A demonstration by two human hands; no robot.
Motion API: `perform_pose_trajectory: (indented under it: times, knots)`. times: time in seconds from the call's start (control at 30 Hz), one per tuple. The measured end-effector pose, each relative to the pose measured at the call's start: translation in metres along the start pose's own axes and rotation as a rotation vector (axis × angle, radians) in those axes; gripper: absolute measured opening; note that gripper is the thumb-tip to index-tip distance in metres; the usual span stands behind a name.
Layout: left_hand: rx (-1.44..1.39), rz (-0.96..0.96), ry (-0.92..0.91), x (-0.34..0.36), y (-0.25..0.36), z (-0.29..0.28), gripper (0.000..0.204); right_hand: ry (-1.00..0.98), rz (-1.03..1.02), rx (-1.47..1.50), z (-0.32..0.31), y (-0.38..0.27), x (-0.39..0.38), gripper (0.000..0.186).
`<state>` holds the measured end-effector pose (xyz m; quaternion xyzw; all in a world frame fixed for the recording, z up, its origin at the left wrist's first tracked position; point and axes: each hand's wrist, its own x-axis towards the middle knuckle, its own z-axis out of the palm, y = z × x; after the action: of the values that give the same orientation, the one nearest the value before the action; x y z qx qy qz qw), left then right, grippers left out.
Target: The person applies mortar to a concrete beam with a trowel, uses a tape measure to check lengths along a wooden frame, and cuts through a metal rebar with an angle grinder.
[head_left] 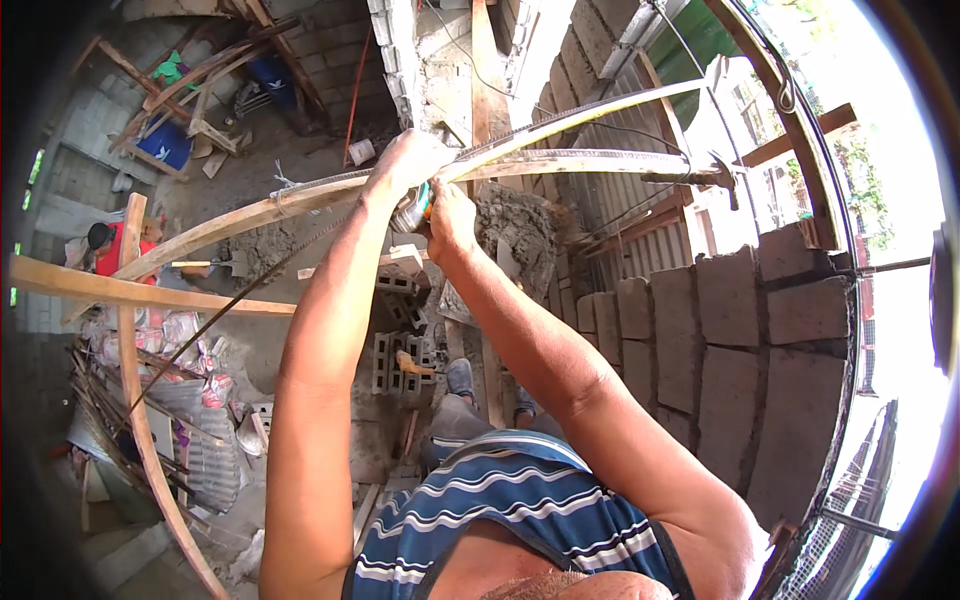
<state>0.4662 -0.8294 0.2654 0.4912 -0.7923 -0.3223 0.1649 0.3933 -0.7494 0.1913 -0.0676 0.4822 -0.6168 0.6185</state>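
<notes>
Both my arms reach up and forward. My left hand (415, 160) is closed over a long curved wooden plank (250, 215) and the start of a yellow tape blade (580, 118) that runs off to the upper right. Just below it, my right hand (450, 215) grips a grey and orange tape measure case (413, 212). The two hands almost touch, with the case between them. How the left fingers pinch the blade is hidden.
A grey block wall (740, 350) rises on the right. A mortar heap (515, 225) lies beyond my hands, and a hammer (715, 176) rests on the plank. Hollow blocks (400, 360) lie below. A person in red (112, 250) crouches far left among poles and corrugated sheets (205, 450).
</notes>
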Motion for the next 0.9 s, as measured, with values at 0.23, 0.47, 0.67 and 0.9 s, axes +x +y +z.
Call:
perform_pose_trajectory:
  times: [0.23, 0.47, 0.67, 0.9]
  knots:
    - [0.361, 0.200, -0.027, 0.040, -0.052, 0.034, 0.028, -0.028, -0.007, 0.002, 0.005, 0.009, 0.003, 0.022]
    - [0.299, 0.023, -0.026, 0.028, -0.013, 0.036, 0.032, -0.047, -0.054, -0.043, -0.005, 0.010, 0.006, 0.021]
    - [0.246, 0.023, 0.084, 0.033, -0.042, 0.050, 0.036, -0.030, -0.061, -0.074, -0.006, 0.013, 0.005, 0.020]
    - [0.202, -0.025, 0.199, 0.027, -0.040, 0.060, 0.027, -0.010, -0.041, -0.101, -0.008, 0.013, 0.003, 0.021]
